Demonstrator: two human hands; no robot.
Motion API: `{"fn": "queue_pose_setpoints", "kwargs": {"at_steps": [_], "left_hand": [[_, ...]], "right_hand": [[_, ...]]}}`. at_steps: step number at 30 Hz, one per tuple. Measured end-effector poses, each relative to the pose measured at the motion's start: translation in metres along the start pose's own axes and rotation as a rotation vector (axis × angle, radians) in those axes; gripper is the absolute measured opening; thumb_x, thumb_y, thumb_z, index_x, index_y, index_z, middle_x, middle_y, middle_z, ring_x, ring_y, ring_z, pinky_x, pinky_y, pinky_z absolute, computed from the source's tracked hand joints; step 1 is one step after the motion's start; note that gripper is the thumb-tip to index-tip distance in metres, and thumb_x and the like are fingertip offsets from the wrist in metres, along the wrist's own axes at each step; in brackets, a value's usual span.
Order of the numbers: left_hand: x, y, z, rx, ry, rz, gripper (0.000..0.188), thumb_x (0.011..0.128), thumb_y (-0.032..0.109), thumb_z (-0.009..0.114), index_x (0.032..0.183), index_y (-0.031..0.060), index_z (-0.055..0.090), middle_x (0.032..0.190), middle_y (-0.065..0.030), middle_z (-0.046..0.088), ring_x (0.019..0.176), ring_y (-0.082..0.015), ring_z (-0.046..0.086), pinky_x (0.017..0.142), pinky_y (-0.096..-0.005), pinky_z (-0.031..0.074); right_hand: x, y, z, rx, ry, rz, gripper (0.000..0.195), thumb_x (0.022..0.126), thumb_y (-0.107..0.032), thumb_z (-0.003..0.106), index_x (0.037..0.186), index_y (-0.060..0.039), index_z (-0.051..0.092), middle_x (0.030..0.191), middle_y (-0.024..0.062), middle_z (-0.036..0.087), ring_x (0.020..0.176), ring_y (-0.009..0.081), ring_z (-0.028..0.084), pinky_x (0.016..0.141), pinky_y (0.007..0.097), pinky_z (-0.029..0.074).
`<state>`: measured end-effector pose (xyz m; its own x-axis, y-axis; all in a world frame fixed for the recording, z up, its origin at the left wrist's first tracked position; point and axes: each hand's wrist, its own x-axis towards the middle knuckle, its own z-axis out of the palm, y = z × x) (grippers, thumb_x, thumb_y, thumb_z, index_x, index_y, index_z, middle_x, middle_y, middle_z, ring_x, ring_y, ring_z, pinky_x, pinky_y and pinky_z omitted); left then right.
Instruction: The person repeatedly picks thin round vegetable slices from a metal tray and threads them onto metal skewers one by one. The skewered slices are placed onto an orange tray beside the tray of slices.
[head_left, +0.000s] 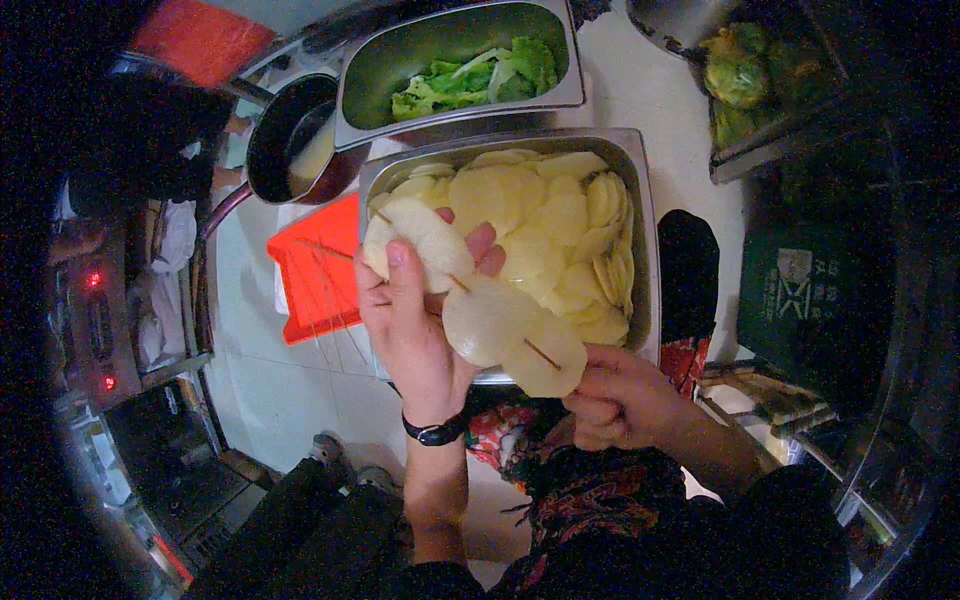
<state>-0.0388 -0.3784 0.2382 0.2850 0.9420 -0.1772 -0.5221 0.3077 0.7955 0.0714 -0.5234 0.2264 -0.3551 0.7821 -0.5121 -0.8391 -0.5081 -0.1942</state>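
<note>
My left hand (409, 330), with a black strap at the wrist, grips a small stack of pale round slices (416, 232), seemingly potato. Its thumb lies on top and its fingertips show behind. A thin wooden skewer (541, 354) runs through these slices and through more slices (484, 322) lower down. At the lower right end, my right hand (630, 397) pinches the edge of the last slice; whether it also holds the skewer's tip is hidden. Beneath both hands stands a steel pan (651, 247) filled with loose overlapping slices (540, 217).
Left of the pan, a red plastic tray (300, 319) carries several thin skewers (324, 281). Behind are a steel container (457, 127) of leafy greens (480, 79) and a dark saucepan (259, 161). Shoes (328, 448) rest on the floor at lower left. A dark green bag (810, 277) stands right.
</note>
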Motion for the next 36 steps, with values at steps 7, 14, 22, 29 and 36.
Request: {"fn": "queue_pose_setpoints", "kwargs": {"at_steps": [7, 14, 22, 29, 36], "left_hand": [[-0.018, -0.009, -0.008, -0.021, -0.006, -0.154, 0.026, 0.093, 0.025, 0.043, 0.106, 0.0028, 0.043, 0.102, -0.0148, 0.059, 0.092, -0.028, 0.06, 0.073, -0.0365, 0.052], [-0.029, -0.019, -0.004, 0.129, -0.13, -0.026, 0.018, 0.091, 0.015, 0.048, 0.106, 0.0055, 0.048, 0.096, -0.0076, 0.059, 0.081, -0.0134, 0.058, 0.067, -0.0266, 0.05], [-0.026, -0.021, 0.002, 0.052, -0.032, -0.017, 0.014, 0.091, 0.011, 0.046, 0.1, 0.0002, 0.046, 0.097, -0.0152, 0.059, 0.089, -0.0247, 0.06, 0.078, -0.0358, 0.051], [-0.042, -0.031, -0.016, 0.373, -0.085, -0.111, 0.026, 0.081, -0.002, 0.059, 0.106, 0.0007, 0.052, 0.097, -0.0047, 0.061, 0.083, -0.0072, 0.057, 0.072, -0.0213, 0.047], [-0.046, -0.034, -0.023, 0.399, 0.005, -0.051, 0.026, 0.084, 0.002, 0.055, 0.11, 0.0003, 0.051, 0.088, -0.0035, 0.063, 0.075, -0.0087, 0.058, 0.067, -0.0215, 0.047]], "right_hand": [[0.01, 0.006, -0.001, -1.092, 0.327, -0.662, 0.011, 0.089, -0.014, 0.046, 0.095, -0.0047, 0.049, 0.057, -0.002, 0.042, 0.046, 0.0184, 0.044, 0.046, 0.029, 0.039], [0.012, 0.003, -0.005, -0.488, 0.193, -0.298, 0.014, 0.088, -0.013, 0.046, 0.097, -0.0028, 0.049, 0.06, 0.006, 0.05, 0.052, 0.0226, 0.052, 0.05, 0.0348, 0.042], [0.024, 0.009, -0.008, -1.128, 0.339, -0.666, 0.019, 0.091, -0.016, 0.044, 0.107, -0.0061, 0.047, 0.063, -0.0027, 0.046, 0.05, 0.0081, 0.042, 0.045, 0.0222, 0.036], [0.018, 0.004, 0.001, -0.593, 0.263, -0.356, 0.019, 0.091, -0.015, 0.043, 0.106, -0.0036, 0.047, 0.07, -0.0001, 0.05, 0.061, 0.01, 0.046, 0.054, 0.0247, 0.04], [0.019, 0.021, -0.006, -1.069, 0.456, -0.677, 0.01, 0.089, -0.011, 0.047, 0.096, -0.0036, 0.047, 0.069, 0.0015, 0.048, 0.061, 0.0095, 0.045, 0.054, 0.0246, 0.038]]}}
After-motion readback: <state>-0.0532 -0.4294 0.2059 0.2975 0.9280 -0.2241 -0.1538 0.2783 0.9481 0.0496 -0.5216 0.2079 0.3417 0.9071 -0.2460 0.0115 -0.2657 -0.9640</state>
